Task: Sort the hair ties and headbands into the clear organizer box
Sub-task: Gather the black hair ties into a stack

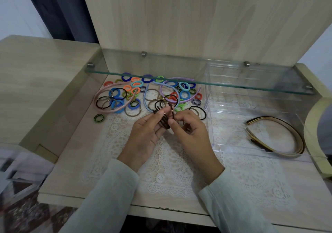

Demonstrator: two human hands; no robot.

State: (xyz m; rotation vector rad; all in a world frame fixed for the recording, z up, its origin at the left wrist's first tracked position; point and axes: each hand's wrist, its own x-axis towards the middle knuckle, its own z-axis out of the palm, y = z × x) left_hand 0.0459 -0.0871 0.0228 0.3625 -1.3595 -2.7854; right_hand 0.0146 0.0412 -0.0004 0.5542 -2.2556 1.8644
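Observation:
My left hand (145, 135) holds a bunch of dark brown hair ties (164, 118) over its fingers, above the lace mat. My right hand (190, 128) pinches the same bunch from the right side. Behind the hands lies a heap of coloured hair ties (136, 92) mixed with a pink headband (107, 93), a light blue headband (146, 97) and a lilac headband (179, 79). The clear organizer box (233, 148) stands to the right of my hands. In its front compartment lie beige and black headbands (291, 139).
A glass shelf (179, 70) on metal pegs hangs over the back of the wooden desk (71, 169). A white lace mat (161, 169) covers the desk's middle. One green and black hair tie (98, 118) lies apart at the left. A curved cream object (316, 117) stands at the right edge.

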